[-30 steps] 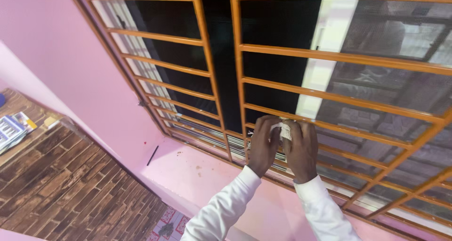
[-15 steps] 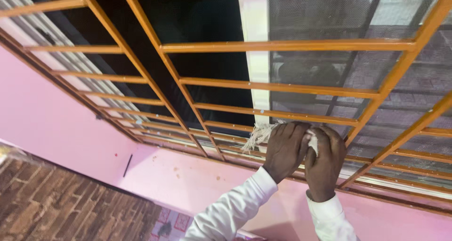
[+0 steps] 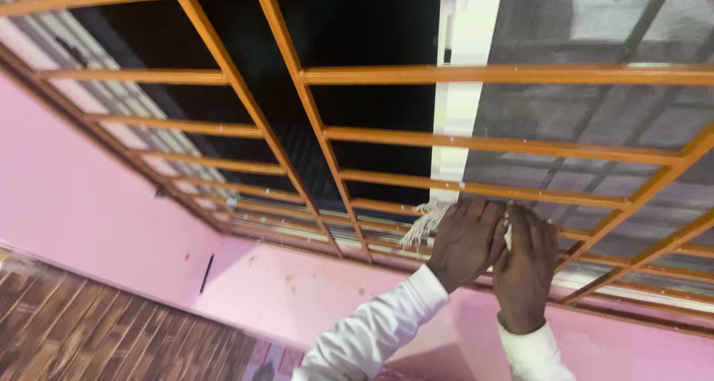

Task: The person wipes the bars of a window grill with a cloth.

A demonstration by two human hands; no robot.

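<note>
A frayed white cloth (image 3: 421,222) sits in the lower centre-right of the frame, pressed against an orange metal window grille (image 3: 476,74). Its loose threads hang out to the left of the hands, and a small strip of it shows between them. The left hand (image 3: 467,241) is clenched over the cloth, its fingers curled across one of the lower horizontal bars. The right hand (image 3: 526,268) lies just beside it, touching it, fingers pointing up and folded around the same cloth against the bar. Both wrists come up from the bottom edge of the frame in white sleeves (image 3: 372,338).

The grille fills the upper two thirds of the frame, its horizontal bars crossed by slanted uprights. Behind it, in the upper centre, a white window frame post (image 3: 460,106) runs downward toward the hands. To the right of the post is a grey mesh screen (image 3: 595,120); to the left the opening is dark.

Below the grille a pink sill and wall (image 3: 97,217) stretch across the frame from left to lower right, with a few small specks on the sill. A short dark stick-like object (image 3: 206,273), too small to identify, lies on the pink surface at lower left. The bottom left corner shows a brown brick-patterned surface (image 3: 89,329)
</note>
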